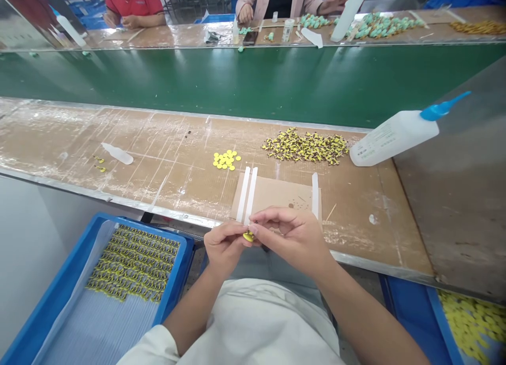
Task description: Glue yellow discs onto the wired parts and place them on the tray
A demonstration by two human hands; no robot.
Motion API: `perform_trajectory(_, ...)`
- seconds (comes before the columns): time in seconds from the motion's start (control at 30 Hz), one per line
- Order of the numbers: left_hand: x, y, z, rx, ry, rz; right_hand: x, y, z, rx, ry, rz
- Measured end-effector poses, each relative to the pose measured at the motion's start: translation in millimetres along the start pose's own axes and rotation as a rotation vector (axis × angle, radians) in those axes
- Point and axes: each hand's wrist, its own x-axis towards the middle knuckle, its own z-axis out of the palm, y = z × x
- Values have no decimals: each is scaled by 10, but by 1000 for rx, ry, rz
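Head view: hands (225,247) (290,238) pinch yellow piece (248,237), long axis sideways.

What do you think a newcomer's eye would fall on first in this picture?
Probably the left hand and right hand at bottom centre, closed around a small yellow piece. Beyond them, a heap of yellow-and-black pieces lies on the brown bench beside a big white glue bottle. A blue tray sits lower left.

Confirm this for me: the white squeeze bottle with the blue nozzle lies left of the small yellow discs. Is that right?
No. The head view shows the white squeeze bottle with the blue nozzle lying right of the small yellow discs, beyond the heap of yellow-and-black pieces, not left of them.
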Motion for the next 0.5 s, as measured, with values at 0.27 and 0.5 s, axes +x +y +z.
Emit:
perform_trajectory(0.27, 61, 2, -162, 45, -47, 146, 60, 4, 110, -37, -3, 0)
perform_trajectory(0.5, 72, 80, -307, 95, -43, 152, 113, 13, 217, -137, -5, -46)
